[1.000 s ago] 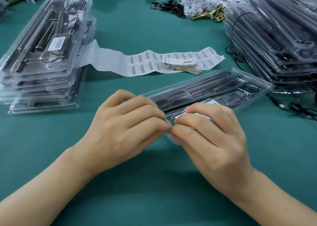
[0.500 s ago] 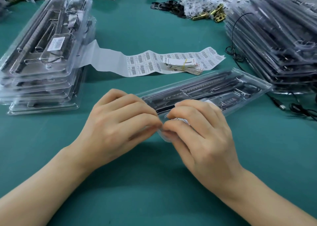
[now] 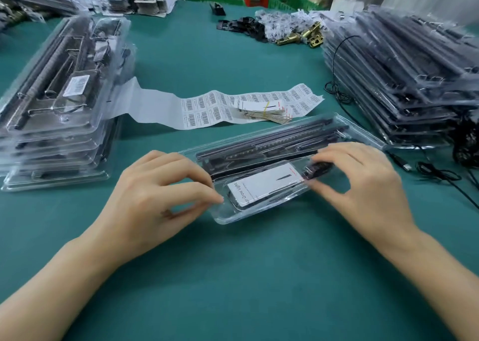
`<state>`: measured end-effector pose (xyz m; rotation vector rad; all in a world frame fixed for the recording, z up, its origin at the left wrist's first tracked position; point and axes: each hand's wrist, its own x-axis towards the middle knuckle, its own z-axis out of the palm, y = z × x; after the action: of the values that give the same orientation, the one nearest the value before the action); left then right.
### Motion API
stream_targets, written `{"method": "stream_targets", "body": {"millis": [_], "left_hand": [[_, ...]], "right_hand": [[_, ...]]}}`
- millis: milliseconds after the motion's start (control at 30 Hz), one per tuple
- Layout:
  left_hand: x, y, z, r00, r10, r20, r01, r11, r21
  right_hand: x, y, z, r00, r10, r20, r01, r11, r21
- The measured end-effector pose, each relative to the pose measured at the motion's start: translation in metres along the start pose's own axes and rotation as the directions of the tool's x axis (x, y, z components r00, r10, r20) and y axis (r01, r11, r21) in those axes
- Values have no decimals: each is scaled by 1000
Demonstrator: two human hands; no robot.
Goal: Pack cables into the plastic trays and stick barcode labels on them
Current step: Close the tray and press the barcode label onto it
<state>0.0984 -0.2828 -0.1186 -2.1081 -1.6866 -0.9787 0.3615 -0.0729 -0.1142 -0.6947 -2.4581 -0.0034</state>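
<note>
A clear plastic tray (image 3: 228, 217) lies slantwise in the middle of the green table. It holds long black bars (image 3: 272, 141) and a white card printed "Grow Light" (image 3: 264, 185). My left hand (image 3: 160, 193) pinches the tray's near left end with curled fingers. My right hand (image 3: 360, 182) curls over the tray's right part, with thumb and fingers around a small black part (image 3: 320, 168). A strip of barcode labels (image 3: 207, 107) lies just behind the tray. No label shows on this tray.
A stack of packed trays (image 3: 64, 102), the top one labelled, stands at the left. A taller stack of trays (image 3: 404, 81) fills the right, with loose black cables (image 3: 438, 176) in front. A banded bundle of cards (image 3: 267, 111) lies on the strip. Brass parts (image 3: 303, 39) lie behind.
My hands were together at the tray's near end. They have moved apart, the right one further up the tray, and the white card now shows between them.
</note>
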Motion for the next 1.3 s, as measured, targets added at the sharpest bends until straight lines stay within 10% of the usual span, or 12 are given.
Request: {"method": "stream_targets", "body": {"millis": [400, 700, 900, 1300], "left_hand": [[4, 10, -4, 986, -157, -57, 144, 971, -190], [2, 7, -4, 735, -678, -8, 453, 500, -738], [10, -7, -4, 640, -746, 185, 623, 364, -692], [71, -6, -17, 751, -569, 336, 652, 719, -239]], "right_hand": [[20, 4, -24, 993, -101, -55, 105, 992, 64], [69, -14, -73, 929, -101, 355, -17, 949, 315], [71, -5, -44, 841, -83, 535, -142, 920, 365], [69, -1, -17, 879, -60, 472, -170, 887, 430]]}}
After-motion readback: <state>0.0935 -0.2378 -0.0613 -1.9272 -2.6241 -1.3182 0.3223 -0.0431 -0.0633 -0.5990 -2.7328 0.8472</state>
